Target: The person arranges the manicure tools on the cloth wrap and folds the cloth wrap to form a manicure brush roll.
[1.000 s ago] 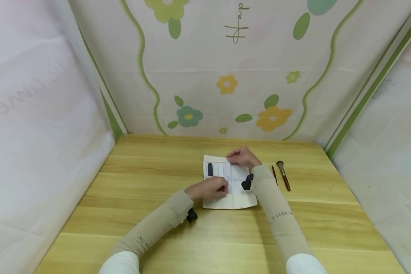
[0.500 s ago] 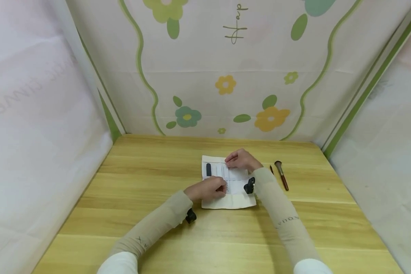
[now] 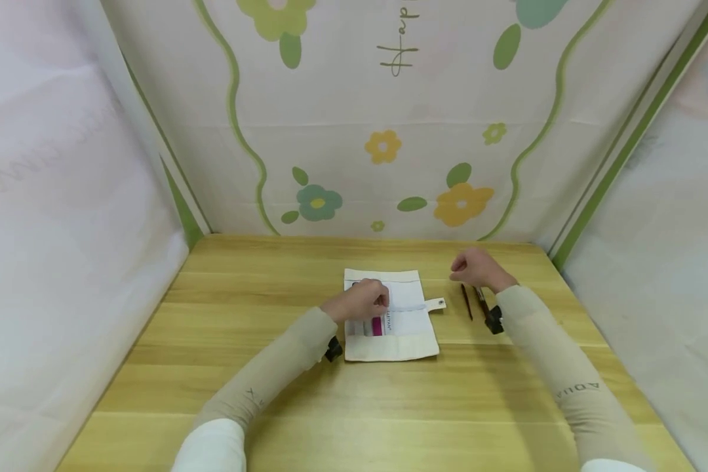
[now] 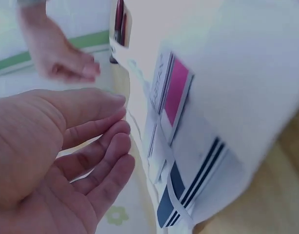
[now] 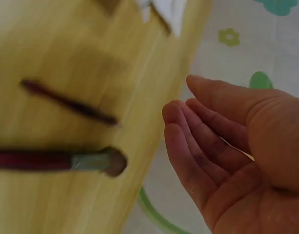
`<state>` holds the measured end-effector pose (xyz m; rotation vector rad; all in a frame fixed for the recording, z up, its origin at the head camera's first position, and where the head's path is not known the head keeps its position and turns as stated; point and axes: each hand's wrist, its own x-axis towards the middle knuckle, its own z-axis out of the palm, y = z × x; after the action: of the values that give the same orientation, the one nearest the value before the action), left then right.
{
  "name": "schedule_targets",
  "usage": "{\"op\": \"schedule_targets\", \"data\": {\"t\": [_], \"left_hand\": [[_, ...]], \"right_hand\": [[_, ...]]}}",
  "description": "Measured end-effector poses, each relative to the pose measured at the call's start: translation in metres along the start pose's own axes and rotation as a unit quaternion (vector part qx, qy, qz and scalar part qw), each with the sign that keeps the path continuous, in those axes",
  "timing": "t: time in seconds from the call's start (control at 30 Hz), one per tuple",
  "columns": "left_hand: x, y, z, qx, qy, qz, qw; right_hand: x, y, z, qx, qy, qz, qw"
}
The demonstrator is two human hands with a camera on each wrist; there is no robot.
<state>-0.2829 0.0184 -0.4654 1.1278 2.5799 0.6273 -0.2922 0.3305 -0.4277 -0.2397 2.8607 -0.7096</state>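
A white fabric case (image 3: 392,351) lies unfolded on the wooden table. Under its elastic band sit a flat piece with a magenta panel (image 4: 177,90) and a striped piece with a dark blue end (image 4: 165,207). My left hand (image 3: 360,301) is over the case, its fingers loosely bent with nothing between them. To the right, my right hand (image 3: 479,269) hovers by the far ends of a makeup brush (image 5: 32,161) and a thin dark-red stick (image 5: 66,102). Nothing lies between its fingers and thumb. In the head view, that hand and wrist partly cover the makeup brush.
A snap tab (image 3: 435,304) sticks out from the case's right side towards the thin stick. Behind the table (image 3: 259,314) stands a flower-printed cloth wall (image 3: 330,151). More cloth panels rise along the left (image 3: 82,216) and right (image 3: 661,249) sides.
My right hand has left the case and moved right, to the brush and stick. My left hand has shifted slightly farther from me, exposing the magenta panel.
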Motion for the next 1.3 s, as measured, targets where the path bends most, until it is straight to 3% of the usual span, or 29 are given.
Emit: {"op": "schedule_targets", "data": {"t": [0.17, 0.3, 0.6, 0.9, 1.3], "left_hand": [[0.013, -0.001, -0.004, -0.016, 0.018, -0.019, 0.9995], [0.02, -0.003, -0.001, -0.034, 0.015, -0.025, 0.999], [0.022, -0.002, 0.004, -0.024, 0.012, -0.026, 0.9993], [0.029, -0.001, 0.013, -0.006, 0.004, -0.024, 0.9997], [0.034, 0.003, 0.016, -0.007, -0.001, -0.036, 0.9993]], "right_hand": [[-0.003, 0.025, 0.009, -0.035, 0.024, -0.01, 0.999], [-0.002, 0.039, 0.024, -0.043, 0.036, 0.02, 0.998], [-0.004, 0.04, 0.035, -0.061, 0.05, 0.049, 0.996], [0.003, 0.043, 0.033, -0.025, 0.046, 0.07, 0.996], [0.003, 0.037, 0.022, 0.046, 0.063, 0.058, 0.995]]}}
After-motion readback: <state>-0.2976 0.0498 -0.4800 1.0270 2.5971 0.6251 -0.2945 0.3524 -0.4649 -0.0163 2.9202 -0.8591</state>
